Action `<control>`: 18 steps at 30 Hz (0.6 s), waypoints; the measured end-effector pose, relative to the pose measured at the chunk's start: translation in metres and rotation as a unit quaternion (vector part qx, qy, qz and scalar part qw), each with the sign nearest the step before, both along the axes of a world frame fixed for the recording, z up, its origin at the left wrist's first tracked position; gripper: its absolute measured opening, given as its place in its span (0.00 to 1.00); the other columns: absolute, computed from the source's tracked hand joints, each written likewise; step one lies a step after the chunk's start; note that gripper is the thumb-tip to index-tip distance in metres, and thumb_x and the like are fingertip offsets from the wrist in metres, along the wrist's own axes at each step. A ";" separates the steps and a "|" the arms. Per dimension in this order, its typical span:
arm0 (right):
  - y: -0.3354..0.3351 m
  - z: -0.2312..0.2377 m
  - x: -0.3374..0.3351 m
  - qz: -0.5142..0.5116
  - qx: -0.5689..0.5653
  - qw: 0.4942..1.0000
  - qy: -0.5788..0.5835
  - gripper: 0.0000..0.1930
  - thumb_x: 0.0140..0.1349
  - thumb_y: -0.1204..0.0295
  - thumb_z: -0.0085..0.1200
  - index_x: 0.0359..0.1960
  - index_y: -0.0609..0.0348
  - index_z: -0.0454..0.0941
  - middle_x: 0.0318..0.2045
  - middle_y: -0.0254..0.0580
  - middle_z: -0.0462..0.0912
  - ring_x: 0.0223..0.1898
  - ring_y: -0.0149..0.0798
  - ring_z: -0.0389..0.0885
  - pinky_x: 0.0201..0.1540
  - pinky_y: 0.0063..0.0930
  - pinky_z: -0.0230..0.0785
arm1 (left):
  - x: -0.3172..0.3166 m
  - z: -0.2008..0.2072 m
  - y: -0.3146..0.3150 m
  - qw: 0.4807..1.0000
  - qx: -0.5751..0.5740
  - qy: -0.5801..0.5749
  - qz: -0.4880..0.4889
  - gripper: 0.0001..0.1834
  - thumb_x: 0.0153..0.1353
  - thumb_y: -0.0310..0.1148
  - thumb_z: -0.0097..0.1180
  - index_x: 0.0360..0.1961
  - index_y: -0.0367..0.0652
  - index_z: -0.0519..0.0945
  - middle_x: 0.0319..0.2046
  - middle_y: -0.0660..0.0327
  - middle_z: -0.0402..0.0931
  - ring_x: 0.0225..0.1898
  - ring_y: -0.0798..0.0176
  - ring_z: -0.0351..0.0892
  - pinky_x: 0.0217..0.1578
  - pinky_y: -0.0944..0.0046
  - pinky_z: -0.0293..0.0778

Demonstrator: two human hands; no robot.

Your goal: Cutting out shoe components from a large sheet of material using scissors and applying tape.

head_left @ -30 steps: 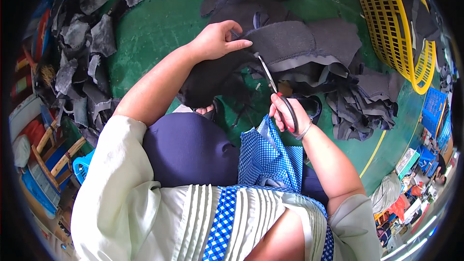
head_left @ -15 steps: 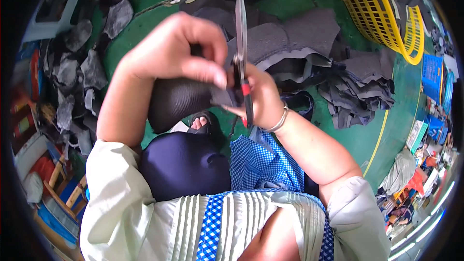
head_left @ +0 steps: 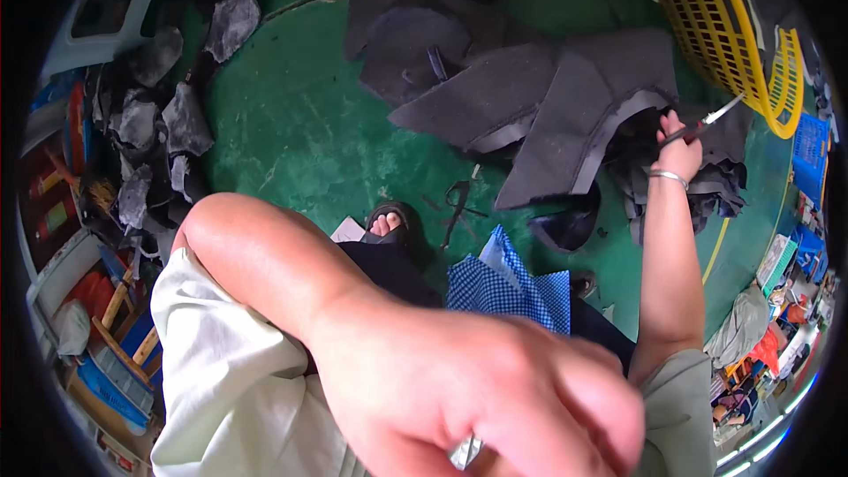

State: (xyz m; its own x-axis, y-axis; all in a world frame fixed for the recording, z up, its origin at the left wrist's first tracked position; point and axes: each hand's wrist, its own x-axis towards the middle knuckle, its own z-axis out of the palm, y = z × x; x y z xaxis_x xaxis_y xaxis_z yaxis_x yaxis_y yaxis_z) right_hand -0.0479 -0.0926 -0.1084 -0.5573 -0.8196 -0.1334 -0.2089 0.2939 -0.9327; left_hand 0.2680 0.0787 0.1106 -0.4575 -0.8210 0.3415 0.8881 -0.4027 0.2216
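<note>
My left hand (head_left: 477,380) is large and close in the lower middle, its fingers curled and partly smeared. Whatever it may hold is hidden. Far to the right, my right hand (head_left: 678,157) is closed around dark-handled scissors (head_left: 723,112). Their bright blades point right, in front of the yellow basket. That arm is stretched out over a crumpled pile of dark grey fabric (head_left: 726,185). Left of the right hand, large cut panels of dark grey material (head_left: 574,106) overlap on the green floor, some with paler edges.
A yellow plastic basket (head_left: 751,79) tilts at the upper right. Several grey rough-faced scraps (head_left: 187,119) lie along the left, near wooden slats (head_left: 115,336). Blue crates (head_left: 810,155) and heaped goods line the right. My sandalled foot (head_left: 386,223) rests on the green floor (head_left: 291,124).
My hands have parted: the left has come down close to the camera, and the right has swung away rightward with the scissors. The dark ribbed piece near my left forearm is out of sight.
</note>
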 end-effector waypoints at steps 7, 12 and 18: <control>0.111 0.024 -0.017 0.347 0.028 0.922 0.173 0.11 0.55 0.69 0.63 0.31 0.60 0.73 0.23 0.29 0.73 0.26 0.22 0.68 0.31 0.18 0.64 | -0.005 -0.006 -0.015 0.992 -0.036 -0.073 0.100 0.09 0.57 0.27 0.58 0.31 0.28 0.80 0.27 0.48 0.76 0.26 0.58 0.73 0.25 0.64 0.70; 0.197 0.020 -0.111 0.307 0.230 0.867 0.319 0.16 0.50 0.65 0.66 0.35 0.61 0.76 0.21 0.40 0.78 0.23 0.33 0.76 0.31 0.25 0.70 | -0.009 0.000 -0.034 0.987 -0.026 -0.149 0.052 0.09 0.52 0.27 0.61 0.21 0.30 0.81 0.19 0.49 0.77 0.21 0.59 0.72 0.18 0.66 0.68; 0.211 0.022 -0.115 0.493 0.244 0.752 0.364 0.16 0.50 0.63 0.61 0.36 0.58 0.74 0.33 0.50 0.79 0.34 0.51 0.79 0.36 0.38 0.73 | -0.042 -0.002 -0.012 0.975 -0.112 -0.162 0.104 0.09 0.51 0.28 0.59 0.22 0.29 0.80 0.22 0.51 0.77 0.23 0.58 0.74 0.23 0.65 0.70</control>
